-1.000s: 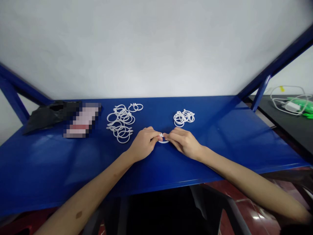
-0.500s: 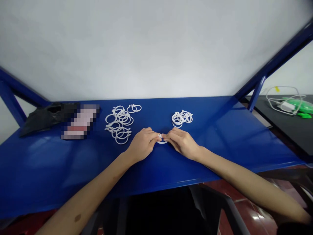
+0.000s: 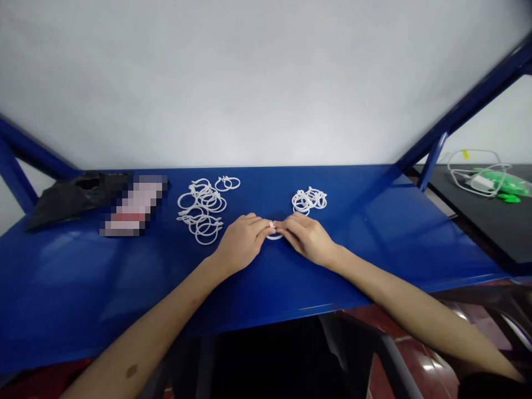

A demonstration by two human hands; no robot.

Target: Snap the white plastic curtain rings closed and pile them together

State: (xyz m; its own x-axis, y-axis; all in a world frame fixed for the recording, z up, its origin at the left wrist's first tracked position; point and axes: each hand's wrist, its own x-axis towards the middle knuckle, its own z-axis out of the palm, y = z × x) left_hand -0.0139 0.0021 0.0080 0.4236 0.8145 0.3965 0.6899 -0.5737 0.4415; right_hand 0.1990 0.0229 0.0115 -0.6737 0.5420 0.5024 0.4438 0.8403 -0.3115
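My left hand (image 3: pixel 243 242) and my right hand (image 3: pixel 307 238) meet at the middle of the blue table (image 3: pixel 374 238). Both pinch one small white plastic ring (image 3: pixel 274 235) between their fingertips; the ring rests low over the tabletop and is partly hidden by the fingers. A loose spread of several white rings (image 3: pixel 203 209) lies to the left, just beyond my left hand. A smaller, tighter heap of white rings (image 3: pixel 308 200) lies just beyond my right hand.
A black bag (image 3: pixel 66 198) and a blurred pinkish packet (image 3: pixel 133 205) lie at the table's far left. Blue frame struts (image 3: pixel 461 113) rise at both ends. A dark side table at the right holds a white cable (image 3: pixel 474 169) and green items (image 3: pixel 505 183). A dark chair sits under the front edge.
Both hands stay pinched on the ring and have drawn slightly closer together. The view has shifted a little to the right.
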